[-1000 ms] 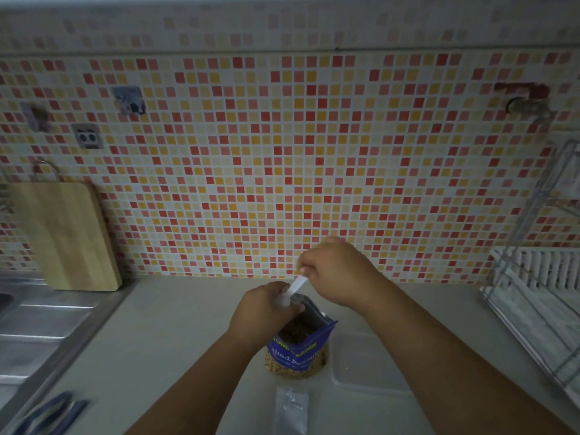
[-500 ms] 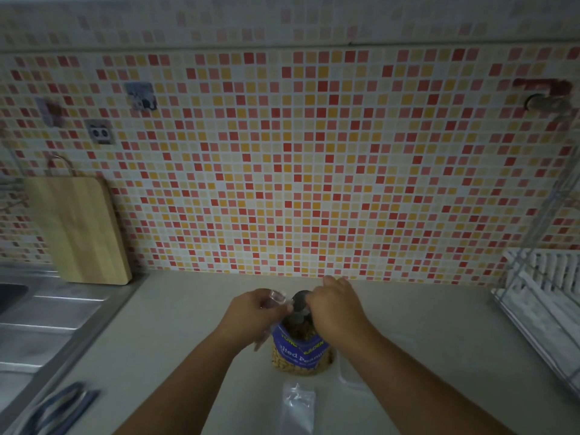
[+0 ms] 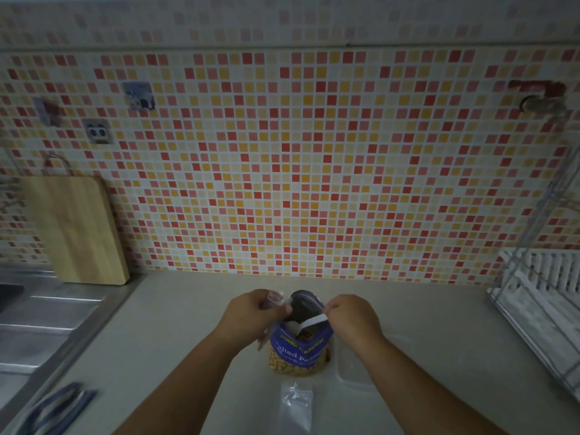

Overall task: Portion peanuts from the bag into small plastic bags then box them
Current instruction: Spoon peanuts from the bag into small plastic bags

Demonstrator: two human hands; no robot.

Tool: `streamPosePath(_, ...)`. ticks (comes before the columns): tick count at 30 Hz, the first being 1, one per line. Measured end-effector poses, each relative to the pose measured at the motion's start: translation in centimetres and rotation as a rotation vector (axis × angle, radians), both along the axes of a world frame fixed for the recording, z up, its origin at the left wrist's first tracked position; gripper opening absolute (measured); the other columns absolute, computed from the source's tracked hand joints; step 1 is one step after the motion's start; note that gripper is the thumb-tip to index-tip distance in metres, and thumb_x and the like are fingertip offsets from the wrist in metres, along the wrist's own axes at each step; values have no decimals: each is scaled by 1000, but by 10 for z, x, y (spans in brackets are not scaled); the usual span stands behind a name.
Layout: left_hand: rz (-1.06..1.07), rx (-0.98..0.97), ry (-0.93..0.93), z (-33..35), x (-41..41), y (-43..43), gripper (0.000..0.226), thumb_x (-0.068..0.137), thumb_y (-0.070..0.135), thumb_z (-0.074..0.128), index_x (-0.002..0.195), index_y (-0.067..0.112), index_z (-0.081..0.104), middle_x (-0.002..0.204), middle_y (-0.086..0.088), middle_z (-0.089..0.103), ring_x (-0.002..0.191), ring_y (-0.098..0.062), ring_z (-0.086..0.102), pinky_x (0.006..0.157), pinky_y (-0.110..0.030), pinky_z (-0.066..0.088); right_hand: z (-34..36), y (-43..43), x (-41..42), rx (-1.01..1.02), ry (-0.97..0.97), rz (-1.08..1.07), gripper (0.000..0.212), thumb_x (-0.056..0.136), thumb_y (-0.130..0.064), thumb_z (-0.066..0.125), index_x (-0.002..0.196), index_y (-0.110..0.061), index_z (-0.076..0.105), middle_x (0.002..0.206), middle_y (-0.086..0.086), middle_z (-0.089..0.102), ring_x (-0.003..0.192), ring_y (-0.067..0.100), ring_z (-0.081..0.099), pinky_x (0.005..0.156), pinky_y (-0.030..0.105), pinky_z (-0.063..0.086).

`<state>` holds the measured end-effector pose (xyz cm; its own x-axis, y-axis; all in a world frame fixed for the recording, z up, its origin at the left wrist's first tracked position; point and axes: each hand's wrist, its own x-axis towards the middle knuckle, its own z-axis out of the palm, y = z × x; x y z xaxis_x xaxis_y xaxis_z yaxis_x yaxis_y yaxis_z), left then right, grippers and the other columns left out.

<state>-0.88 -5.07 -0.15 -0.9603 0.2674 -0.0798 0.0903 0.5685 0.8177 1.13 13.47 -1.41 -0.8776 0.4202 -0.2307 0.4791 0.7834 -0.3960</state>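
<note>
A blue peanut bag [image 3: 298, 351] with yellow and white lettering stands at lower centre on a pale grey counter [image 3: 175, 346], before a mosaic wall [image 3: 298, 171] of red, orange, yellow and white tiles; a light wooden board [image 3: 73, 229] leans at left.

Open counter left of the peanut bag [image 3: 299, 353]

Hemmed in right by clear box [image 3: 361, 368], front by small plastic bag [image 3: 296, 409].

We record a blue peanut bag [image 3: 298, 350] standing open on the counter [image 3: 188, 324]; our left hand [image 3: 251, 315] pinches a small clear bag [image 3: 275, 299] at its mouth; our right hand [image 3: 351, 315] dips a white spoon [image 3: 309, 323] inside; another small plastic bag [image 3: 296, 406] lies in front; a clear box [image 3: 354, 368] sits just right.
</note>
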Motion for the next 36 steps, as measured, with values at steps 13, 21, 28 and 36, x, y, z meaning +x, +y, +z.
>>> streamPosePath(13,-9,-155,129,9,-3,-7,45,78,42,69,118,24,59,98,9,61,90,-9,58,65,-15,44,32,47,-7,-70,-396,-118,23,94,-20,43,109,-18,60,69,1,40,59,13,37,53,23,32)
streamPosePath(21,-75,-360,332,13,3,7,56,75,46,69,127,30,55,116,10,63,101,-10,56,83,-24,47,67,57,-2,-88,-243,-207,25,96,-22,43,97,-16,67,65,2,41,56,13,38,55,24,33)
streamPosePath(28,-146,-384,417,17,9,21,40,76,44,68,113,31,62,107,7,67,94,-13,58,77,-26,47,83,36,-8,65,-179,-134,32,93,-23,45,65,-10,50,63,2,42,54,15,40,48,25,31)
streamPosePath(36,-7,-98,242,14,9,39,23,80,43,64,94,24,62,84,4,65,79,-15,61,64,-21,47,134,-26,29,500,340,673,25,87,-31,56,106,-19,67,100,0,65,94,18,46,87,34,43)
